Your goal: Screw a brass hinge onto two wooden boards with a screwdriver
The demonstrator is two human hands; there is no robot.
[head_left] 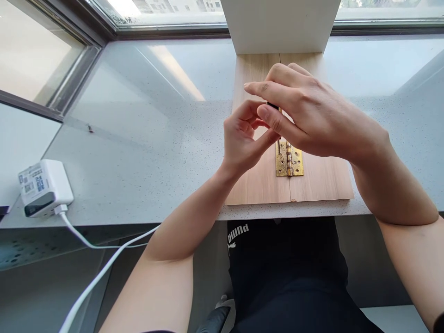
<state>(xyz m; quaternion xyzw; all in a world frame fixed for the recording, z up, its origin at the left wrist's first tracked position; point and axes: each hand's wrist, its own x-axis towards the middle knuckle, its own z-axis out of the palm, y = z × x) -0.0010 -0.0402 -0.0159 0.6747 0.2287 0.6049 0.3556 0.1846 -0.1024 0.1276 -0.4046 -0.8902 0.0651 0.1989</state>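
Observation:
A brass hinge (289,162) lies opened flat across the seam of two pale wooden boards (256,185). Upright over its left leaf stands a screwdriver (272,106), mostly hidden by my hands; a bit of black handle shows, and the thin shaft meets the leaf near a hole. My left hand (244,136) is closed round the lower part of the screwdriver, thumb and fingers pinched. From above, my right hand (305,111) grips the handle between thumb and fingers, its index finger stretched out to the left. Whether a screw sits under the tip cannot be made out.
A white panel (280,23) stands on the far end of the boards, before the window. On the speckled white countertop (156,138), at left, sits a white box-shaped device (45,187) with a white cable (100,273) hanging off the edge. A small dark object (90,129) lies beyond it.

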